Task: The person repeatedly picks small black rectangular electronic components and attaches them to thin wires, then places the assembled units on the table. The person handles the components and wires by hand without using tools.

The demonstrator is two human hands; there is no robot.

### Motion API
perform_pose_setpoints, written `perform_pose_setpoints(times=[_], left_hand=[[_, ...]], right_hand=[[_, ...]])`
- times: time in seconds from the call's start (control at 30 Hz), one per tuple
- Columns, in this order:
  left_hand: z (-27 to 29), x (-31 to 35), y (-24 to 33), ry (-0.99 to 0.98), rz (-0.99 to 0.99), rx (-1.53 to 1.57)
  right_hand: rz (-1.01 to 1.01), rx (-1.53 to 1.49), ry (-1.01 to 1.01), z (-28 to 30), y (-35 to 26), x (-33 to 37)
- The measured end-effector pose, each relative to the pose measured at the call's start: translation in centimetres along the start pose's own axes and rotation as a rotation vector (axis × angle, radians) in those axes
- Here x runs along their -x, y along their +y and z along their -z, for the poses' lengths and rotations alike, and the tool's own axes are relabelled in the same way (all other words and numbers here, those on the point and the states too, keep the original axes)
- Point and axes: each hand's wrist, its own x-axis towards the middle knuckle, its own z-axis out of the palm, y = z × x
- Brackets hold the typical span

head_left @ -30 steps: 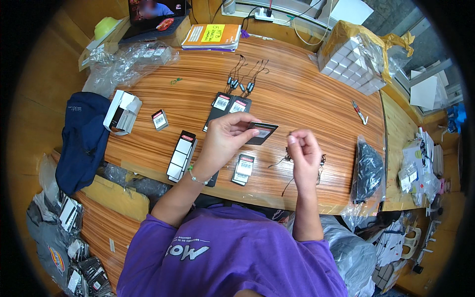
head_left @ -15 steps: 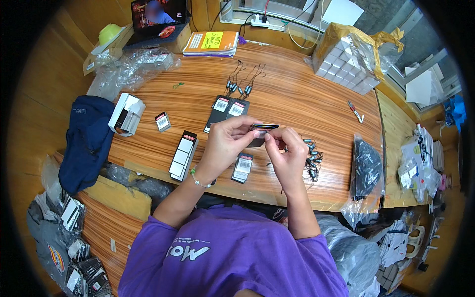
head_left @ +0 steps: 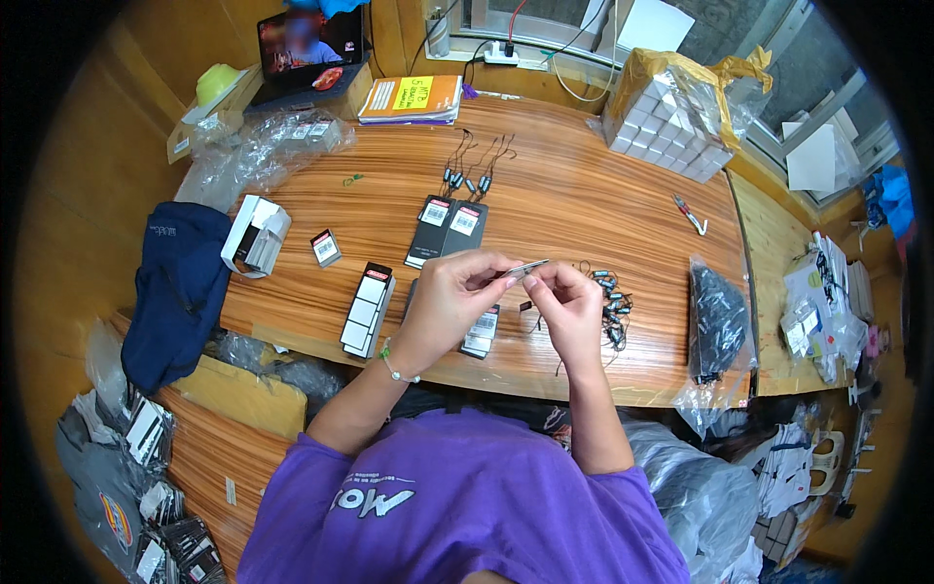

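Note:
My left hand [head_left: 455, 300] and my right hand [head_left: 569, 304] meet over the middle of the table, each closed in a pinch. Between their fingertips is a thin hang tag [head_left: 526, 268], seen nearly edge-on. Below it, partly hidden by my left hand, lies a small stack of dark tags with white labels [head_left: 480, 332]. Beyond my hands are two dark tags [head_left: 447, 232] with barcode stickers, their black cords stretching away. To the right of my right hand sits a tangled pile of black tag cords [head_left: 613, 310] with small pale-blue pieces.
A stack of label cards [head_left: 368, 310], a small tag stack [head_left: 326, 247] and an open white box [head_left: 256, 237] stand left. At the back are notebooks [head_left: 411, 99] and a laptop [head_left: 309, 44]. Right are wrapped white boxes [head_left: 669, 122], snips [head_left: 691, 214] and a bagged black bundle [head_left: 719, 321].
The tag in my fingers has tipped from showing its dark face to nearly edge-on. Both hands stay close together, and the view has shifted slightly.

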Motion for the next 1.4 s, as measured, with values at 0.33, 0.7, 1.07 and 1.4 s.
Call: perform_pose_setpoints(times=[0.33, 0.7, 1.07, 1.4], left_hand=[[0.9, 0.5, 0.2, -0.093, -0.050, -0.137], [-0.8, -1.2, -1.0, -0.213, -0.102, -0.279], [0.6, -0.7, -0.7, -0.287, -0.160, -0.507], [0.0, -1.3, -1.7, -0.189, 0.081, 0.018]], right_hand=[[-0.307, -0.713, -0.156, -0.5, 1.8, 0.4], [0.053, 0.199, 0.143, 0.2, 1.7, 1.2], [-0.358, -0.488, -0.019, -0.1, 4.5, 0.6], [0.022, 0.013, 0.155, 0.9, 3.2, -0.4]])
